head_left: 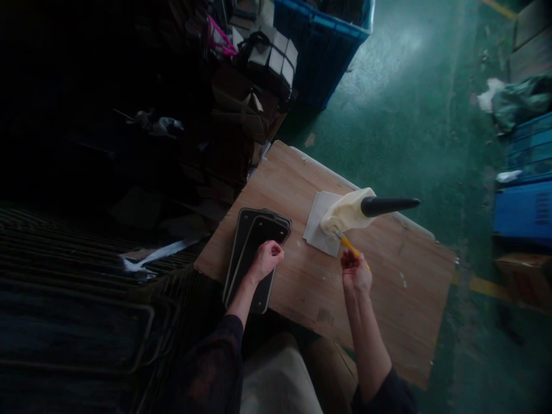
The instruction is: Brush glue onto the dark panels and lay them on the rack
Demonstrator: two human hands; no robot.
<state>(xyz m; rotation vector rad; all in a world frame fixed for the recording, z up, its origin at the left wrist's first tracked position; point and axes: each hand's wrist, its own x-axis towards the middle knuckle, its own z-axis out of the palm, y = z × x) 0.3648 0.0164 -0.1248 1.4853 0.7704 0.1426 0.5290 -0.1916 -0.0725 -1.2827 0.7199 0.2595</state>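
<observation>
In my right hand [356, 273] is a thin brush with a yellow handle [349, 245], its fingers closed around it. The brush's tip is at the base of a cream-coloured plastic bottle [348, 210] with a long black nozzle [388, 206]. Beneath the bottle lies a pale square card [318, 221]. My left hand [266, 260] is over a small stack of black rounded-corner panels [254, 241] with light edges and small holes. Its fingers are curled into a pinch; anything between them is too small to make out.
The wooden board [310, 299] serves as a worktop before my knees. Further off stand a blue crate [319, 43] and bundled boxes [271, 57]. Many dark panels [77, 328] are stacked at left. Blue crates [524, 207] and a carton [524, 279] line the right side.
</observation>
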